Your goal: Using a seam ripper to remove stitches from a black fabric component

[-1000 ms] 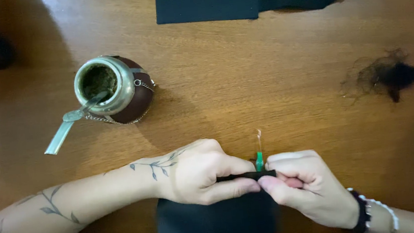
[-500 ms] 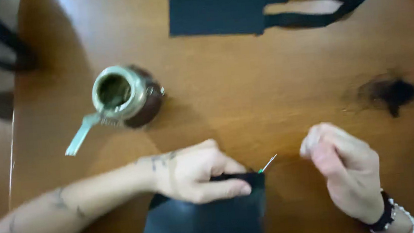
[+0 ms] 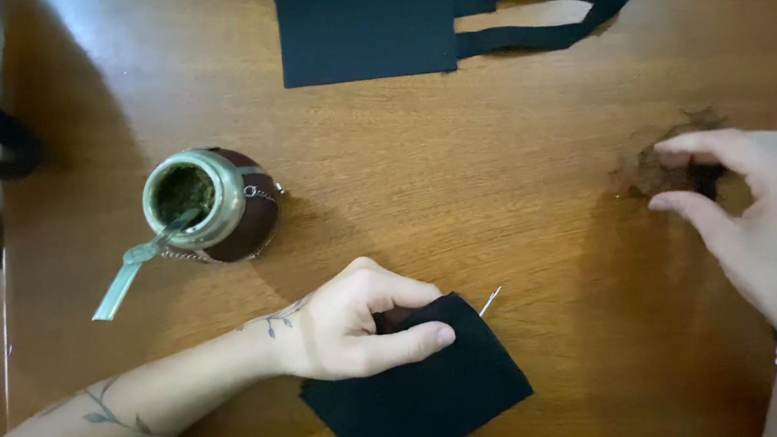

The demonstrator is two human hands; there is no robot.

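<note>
With the black cloth (image 3: 422,389) pinched near the tabletop's (image 3: 460,184) front edge by the left hand (image 3: 361,329) and its needle (image 3: 490,300) left protruding, the spread, empty right hand (image 3: 763,214) could be pricked.

surface (image 3: 497,171): wood, smooth, satin sheen | cloth square (image 3: 423,394) under left hand (image 3: 361,329): black, matt, felt-like | needle (image 3: 489,301) at the square's corner: thin bright metal | gourd cup (image 3: 214,206) left of the square: metal rim, glossy dark body | straw (image 3: 131,269): metal | cloth pieces (image 3: 371,23) above the square: black, matt
</note>
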